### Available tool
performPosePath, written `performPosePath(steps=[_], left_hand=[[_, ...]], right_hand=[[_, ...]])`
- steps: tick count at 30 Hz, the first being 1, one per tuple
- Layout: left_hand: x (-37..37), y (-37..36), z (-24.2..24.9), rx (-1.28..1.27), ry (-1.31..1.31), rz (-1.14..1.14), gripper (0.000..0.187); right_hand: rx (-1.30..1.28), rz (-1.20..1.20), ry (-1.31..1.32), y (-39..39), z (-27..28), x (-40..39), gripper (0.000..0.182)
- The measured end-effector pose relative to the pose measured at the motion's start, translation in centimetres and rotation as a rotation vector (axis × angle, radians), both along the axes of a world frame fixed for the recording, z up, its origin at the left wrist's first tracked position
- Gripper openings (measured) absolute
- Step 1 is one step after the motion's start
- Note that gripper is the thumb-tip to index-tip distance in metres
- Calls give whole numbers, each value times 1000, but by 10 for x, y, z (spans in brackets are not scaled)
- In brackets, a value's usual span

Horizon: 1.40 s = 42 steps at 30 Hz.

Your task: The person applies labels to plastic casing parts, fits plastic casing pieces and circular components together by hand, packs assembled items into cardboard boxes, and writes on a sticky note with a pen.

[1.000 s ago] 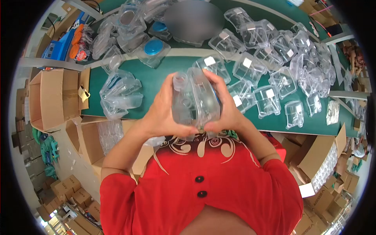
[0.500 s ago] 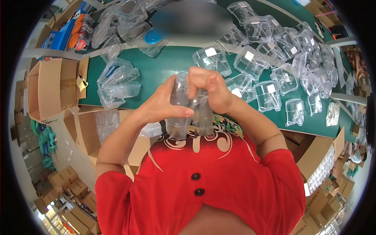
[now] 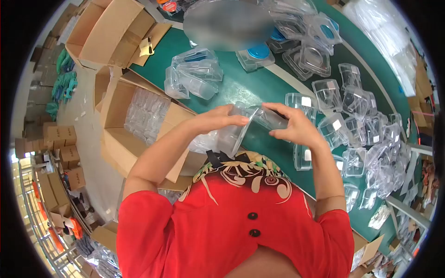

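A clear plastic container (image 3: pixel 228 138) is held up in front of my chest, just over the near edge of the green table (image 3: pixel 241 83). My left hand (image 3: pixel 214 120) is closed on its left part, thumb along the top. On the right, a clear box-shaped part (image 3: pixel 271 119) sits between the thumb and fingers of my right hand (image 3: pixel 300 126). The two parts meet in the middle and spread apart in a V. Clear containers with white labels (image 3: pixel 332 125) lie just beyond my right hand. A stack of clear containers (image 3: pixel 194 74) rests on the table past my left hand.
An open carton (image 3: pixel 116 109) packed with clear plastic pieces stands beside my left arm, with another carton (image 3: pixel 109 34) behind it. Containers with blue round lids (image 3: pixel 258 51) lie at the back. A large heap of clear containers (image 3: pixel 384 157) covers the right side.
My view has turned to the left. My hands have moved apart, and the container's two parts, close together before, now stand spread at an angle.
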<state>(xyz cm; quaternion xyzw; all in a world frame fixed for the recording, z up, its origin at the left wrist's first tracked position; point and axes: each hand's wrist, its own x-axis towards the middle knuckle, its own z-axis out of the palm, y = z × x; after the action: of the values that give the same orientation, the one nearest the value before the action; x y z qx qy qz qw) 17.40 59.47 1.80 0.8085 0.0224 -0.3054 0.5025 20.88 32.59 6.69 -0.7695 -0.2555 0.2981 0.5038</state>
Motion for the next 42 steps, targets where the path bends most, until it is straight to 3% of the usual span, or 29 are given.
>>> performPosePath(steps=[1, 4, 7, 8, 12, 16, 20, 23, 25, 27, 30, 32, 36, 39, 42], left_hand=[[3, 9, -2, 115, -43, -3, 88], [20, 30, 37, 328, -648, -17, 69], [21, 63, 49, 706, -483, 43, 57], [18, 75, 26, 719, -628, 50, 47], [20, 86, 10, 660, -670, 53, 28], [27, 95, 9, 789, -672, -87, 23], [28, 104, 4, 859, -696, -199, 22], [28, 94, 9, 935, -695, -214, 26], [25, 85, 9, 987, -744, -172, 35], [23, 78, 6, 1015, -821, -91, 48], [21, 59, 8, 862, -756, 68, 63], [18, 52, 8, 900, -790, 40, 68], [21, 52, 15, 884, -677, -80, 71], [18, 62, 11, 844, -903, -113, 71], [17, 54, 13, 677, -982, -205, 58]], right_hand=[[-13, 15, -18, 5, -4, 13, 69], [-5, 75, -69, 26, -17, 49, 68], [27, 252, -62, 63, -3, 68, 69], [38, 345, -32, 76, -3, 76, 70], [167, 574, -11, 134, -25, 105, 64], [-58, 621, -245, 157, -26, 134, 60], [-258, 438, -243, 153, -3, 149, 59], [-126, 334, -784, 155, -52, 142, 58], [-342, 237, -706, 169, -37, 115, 59], [-361, 109, -703, 181, -49, 99, 60], [-314, 8, -664, 192, -55, 91, 56], [-227, -51, -651, 193, -65, 91, 54], [-112, 176, -571, 172, -52, 121, 57], [-80, 242, -580, 162, -57, 144, 57], [-119, 283, -608, 171, -61, 142, 58]])
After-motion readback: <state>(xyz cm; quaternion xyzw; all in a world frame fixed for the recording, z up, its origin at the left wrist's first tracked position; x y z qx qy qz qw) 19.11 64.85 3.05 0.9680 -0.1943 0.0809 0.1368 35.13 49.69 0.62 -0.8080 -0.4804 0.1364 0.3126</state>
